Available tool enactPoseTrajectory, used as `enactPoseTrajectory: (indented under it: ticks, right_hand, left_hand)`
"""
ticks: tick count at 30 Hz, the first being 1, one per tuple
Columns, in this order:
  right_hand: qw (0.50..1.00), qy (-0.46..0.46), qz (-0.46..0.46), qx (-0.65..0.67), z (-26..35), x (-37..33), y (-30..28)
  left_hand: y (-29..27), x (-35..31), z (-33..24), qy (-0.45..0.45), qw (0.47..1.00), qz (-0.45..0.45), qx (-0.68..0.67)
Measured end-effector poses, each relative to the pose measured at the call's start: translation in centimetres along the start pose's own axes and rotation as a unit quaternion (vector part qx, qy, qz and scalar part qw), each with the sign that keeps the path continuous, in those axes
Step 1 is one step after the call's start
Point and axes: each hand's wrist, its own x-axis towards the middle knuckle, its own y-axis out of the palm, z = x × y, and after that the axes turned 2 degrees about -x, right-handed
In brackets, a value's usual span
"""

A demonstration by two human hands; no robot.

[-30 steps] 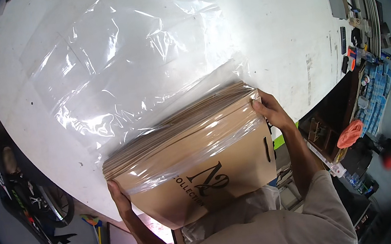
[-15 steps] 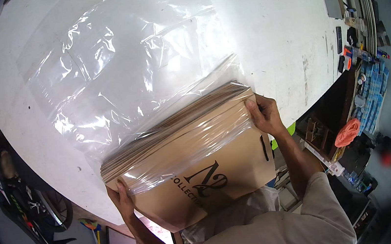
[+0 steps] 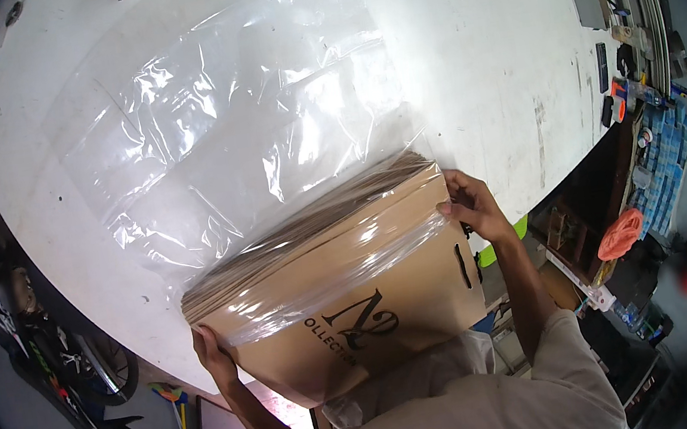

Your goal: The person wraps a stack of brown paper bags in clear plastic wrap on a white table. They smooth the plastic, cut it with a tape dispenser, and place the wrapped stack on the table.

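A thick stack of brown paper bags [image 3: 294, 364] leans at the near edge of the table, its front face toward me and printed in black. A black cord handle shows near its right side. Clear plastic bag [image 3: 226, 182] wraps over the upper part of the stack, and its shiny edge crosses the front face. My left hand [image 3: 214, 357] grips the left end, thumb on the front. At the right end my right hand [image 3: 477, 207] is closed on the stack's edge and the plastic, thumb in front. Fingers behind the stack are partly hidden.
The loose plastic spreads away over the white table [image 3: 479, 58]. At the far right lie a remote-like black object [image 3: 602, 68] and small tools. Beyond the table's right edge are blue packs [image 3: 658, 164] and a red plastic bag [image 3: 621, 234]. A bicycle [image 3: 77, 362] stands at the left.
My right thumb has slid a little down the stack's right edge. The plastic beyond the stack has shifted and lies with different creases. Both hands stay at the stack's ends.
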Motion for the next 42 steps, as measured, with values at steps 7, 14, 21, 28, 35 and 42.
enactPoseTrajectory:
  ticks: [7, 14, 21, 28, 35, 42]
  right_hand:
    - [0.991, 0.015, -0.046, -0.123, 2.7, 4.0, 2.2]
    - [1.000, 0.024, 0.008, 0.011, 0.4, 2.2, 0.1]
    - [0.999, 0.003, -0.010, 0.044, 1.0, 1.2, 0.8]
    - [0.985, -0.024, -0.111, -0.132, 1.8, 1.4, 3.4]
    - [0.965, 0.056, -0.114, -0.231, 0.7, 0.3, 1.2]
    - [0.997, 0.047, -0.048, -0.033, 0.4, -1.0, 1.2]
  left_hand:
    - [-3.2, 1.5, 3.0, -0.022, 0.992, 0.066, -0.109]
    - [-0.9, 1.8, 1.2, -0.042, 0.996, 0.030, -0.079]
    - [-2.6, -0.4, 4.0, -0.035, 0.998, 0.011, -0.041]
    - [-1.8, 0.4, 2.3, 0.018, 0.998, 0.058, 0.000]
    - [-1.2, 0.6, 4.0, 0.027, 0.999, -0.014, 0.026]
    - [-0.4, 0.1, 2.0, -0.004, 1.000, -0.006, -0.017]
